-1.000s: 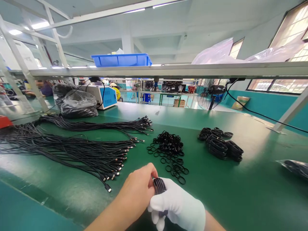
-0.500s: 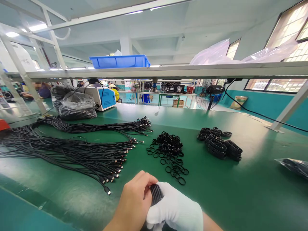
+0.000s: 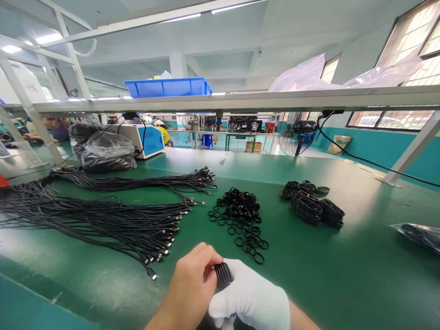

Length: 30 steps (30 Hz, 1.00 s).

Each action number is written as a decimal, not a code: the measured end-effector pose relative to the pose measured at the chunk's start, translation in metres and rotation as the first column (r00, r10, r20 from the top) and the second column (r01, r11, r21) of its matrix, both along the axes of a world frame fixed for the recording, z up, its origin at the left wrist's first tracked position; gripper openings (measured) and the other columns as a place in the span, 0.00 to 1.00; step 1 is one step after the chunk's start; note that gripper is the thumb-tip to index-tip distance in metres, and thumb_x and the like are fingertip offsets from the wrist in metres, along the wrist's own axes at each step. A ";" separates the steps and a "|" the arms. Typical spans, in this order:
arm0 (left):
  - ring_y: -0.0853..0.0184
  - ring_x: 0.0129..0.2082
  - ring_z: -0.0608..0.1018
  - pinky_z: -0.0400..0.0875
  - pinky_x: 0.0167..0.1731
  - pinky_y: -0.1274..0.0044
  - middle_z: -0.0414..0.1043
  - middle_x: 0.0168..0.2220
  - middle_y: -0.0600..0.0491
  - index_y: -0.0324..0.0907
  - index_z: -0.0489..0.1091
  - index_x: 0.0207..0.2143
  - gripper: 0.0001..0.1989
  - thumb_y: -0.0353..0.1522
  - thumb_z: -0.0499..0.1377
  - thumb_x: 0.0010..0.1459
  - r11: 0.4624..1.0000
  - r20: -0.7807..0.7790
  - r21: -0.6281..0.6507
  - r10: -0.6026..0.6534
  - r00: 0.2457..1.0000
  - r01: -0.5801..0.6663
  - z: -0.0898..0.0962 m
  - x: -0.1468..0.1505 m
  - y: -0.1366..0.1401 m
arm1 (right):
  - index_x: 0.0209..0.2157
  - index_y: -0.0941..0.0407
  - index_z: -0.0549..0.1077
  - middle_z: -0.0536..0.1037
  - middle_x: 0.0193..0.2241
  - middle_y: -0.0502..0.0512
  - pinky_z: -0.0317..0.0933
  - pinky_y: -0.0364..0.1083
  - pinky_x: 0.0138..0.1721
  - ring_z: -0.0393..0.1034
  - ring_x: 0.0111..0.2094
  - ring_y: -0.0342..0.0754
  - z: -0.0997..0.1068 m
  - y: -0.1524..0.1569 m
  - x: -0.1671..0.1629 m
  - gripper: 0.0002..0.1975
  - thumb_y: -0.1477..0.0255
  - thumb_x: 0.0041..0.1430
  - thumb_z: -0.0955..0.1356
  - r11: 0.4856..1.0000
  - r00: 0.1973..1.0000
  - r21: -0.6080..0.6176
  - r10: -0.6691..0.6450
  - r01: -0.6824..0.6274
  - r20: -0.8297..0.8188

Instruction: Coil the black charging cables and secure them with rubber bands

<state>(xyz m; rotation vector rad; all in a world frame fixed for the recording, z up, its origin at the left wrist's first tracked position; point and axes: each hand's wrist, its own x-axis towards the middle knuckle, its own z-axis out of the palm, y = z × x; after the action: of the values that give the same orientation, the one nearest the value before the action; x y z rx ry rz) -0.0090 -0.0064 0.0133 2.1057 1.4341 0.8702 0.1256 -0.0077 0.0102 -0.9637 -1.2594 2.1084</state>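
A coiled black cable [image 3: 224, 276] is between my hands near the table's front edge, its loops lying side by side. My bare left hand [image 3: 194, 282] is closed on the coil from the left, fingers bent over its top. From the right, my white-gloved right hand [image 3: 249, 293] wraps around the same coil, thumb across the front. The lower part of the coil is mostly hidden by the glove. Just beyond my hands lies a heap of small black rings [image 3: 242, 206], with loose ones spread toward me.
Long black USB cables [image 3: 137, 224] lie in bundles on the left. Coiled cables [image 3: 309, 206] are stacked at the right, and a plastic bag [image 3: 417, 234] lies at the far right. A shelf [image 3: 240, 97] with a blue bin [image 3: 168, 87] spans the green table [image 3: 292, 275].
The view has shifted very slightly. Both hands stay closed on the coiled cable in nearly the same position; nothing on the table has visibly moved.
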 end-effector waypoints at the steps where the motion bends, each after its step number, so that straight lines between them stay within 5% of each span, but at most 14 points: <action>1: 0.71 0.25 0.70 0.61 0.26 0.80 0.66 0.25 0.57 0.42 0.67 0.25 0.11 0.20 0.49 0.47 1.000 0.008 -0.011 -0.001 1.000 0.001 0.000 0.001 0.001 | 0.22 0.61 0.69 0.68 0.14 0.47 0.63 0.37 0.16 0.63 0.15 0.38 -0.001 0.000 -0.001 0.07 0.79 0.34 0.67 1.000 1.000 -0.008 -0.007 0.007 -0.001; 7: 0.68 0.30 0.72 0.64 0.30 0.79 0.70 0.29 0.57 0.44 0.69 0.33 0.08 0.28 0.54 0.49 0.965 0.053 -0.229 -0.122 0.991 0.131 0.017 -0.016 0.028 | 0.22 0.60 0.67 0.64 0.11 0.46 0.56 0.38 0.11 0.60 0.11 0.40 -0.001 0.008 0.002 0.06 0.79 0.36 0.68 0.972 0.971 -0.087 -0.224 0.217 -0.081; 12: 0.65 0.31 0.72 0.64 0.32 0.77 0.71 0.30 0.54 0.41 0.68 0.31 0.08 0.33 0.51 0.54 0.968 -0.013 -0.249 -0.049 0.999 0.045 0.010 -0.022 0.059 | 0.32 0.58 0.67 0.71 0.21 0.47 0.59 0.37 0.18 0.65 0.20 0.38 0.005 0.031 0.043 0.16 0.72 0.40 0.73 0.682 0.619 -0.210 -0.727 0.700 -0.296; 16: 0.66 0.30 0.71 0.62 0.31 0.77 0.70 0.28 0.56 0.42 0.68 0.27 0.06 0.29 0.52 0.52 0.968 -0.078 -0.219 -0.145 0.986 0.125 -0.010 0.012 0.059 | 0.36 0.56 0.66 0.73 0.25 0.47 0.66 0.41 0.31 0.71 0.28 0.41 0.002 0.041 0.066 0.18 0.68 0.44 0.74 0.588 0.526 -0.220 -0.802 0.778 -0.285; 20: 0.64 0.35 0.71 0.60 0.36 0.75 0.70 0.33 0.56 0.45 0.68 0.30 0.07 0.25 0.53 0.51 0.968 -0.119 -0.210 -0.166 0.979 0.138 -0.025 0.047 0.064 | 0.39 0.56 0.66 0.75 0.29 0.51 0.67 0.47 0.34 0.74 0.33 0.49 -0.001 0.039 0.063 0.23 0.66 0.42 0.74 0.599 0.544 -0.178 -0.792 0.781 -0.278; 24: 0.61 0.39 0.70 0.58 0.40 0.72 0.66 0.32 0.55 0.44 0.64 0.25 0.05 0.25 0.56 0.49 0.959 -0.078 -0.269 -0.118 0.990 0.093 -0.033 0.054 0.075 | 0.40 0.56 0.63 0.73 0.30 0.51 0.64 0.43 0.27 0.72 0.29 0.45 -0.001 0.036 0.060 0.22 0.63 0.46 0.71 0.655 0.635 -0.005 -0.734 0.756 -0.240; 30: 0.69 0.26 0.67 0.60 0.30 0.77 0.60 0.24 0.58 0.42 0.58 0.25 0.07 0.34 0.52 0.54 0.862 0.315 -0.465 -0.051 0.948 0.201 -0.019 0.026 0.065 | 0.37 0.58 0.64 0.69 0.22 0.47 0.54 0.39 0.16 0.62 0.17 0.38 -0.001 0.035 0.047 0.18 0.71 0.43 0.70 0.657 0.670 0.151 -0.741 0.739 -0.056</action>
<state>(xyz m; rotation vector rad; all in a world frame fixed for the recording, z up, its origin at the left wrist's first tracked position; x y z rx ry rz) 0.0171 0.0584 -0.0056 1.5893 1.1878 0.6427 0.1724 0.0274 0.0087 -1.1609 -0.8007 1.3256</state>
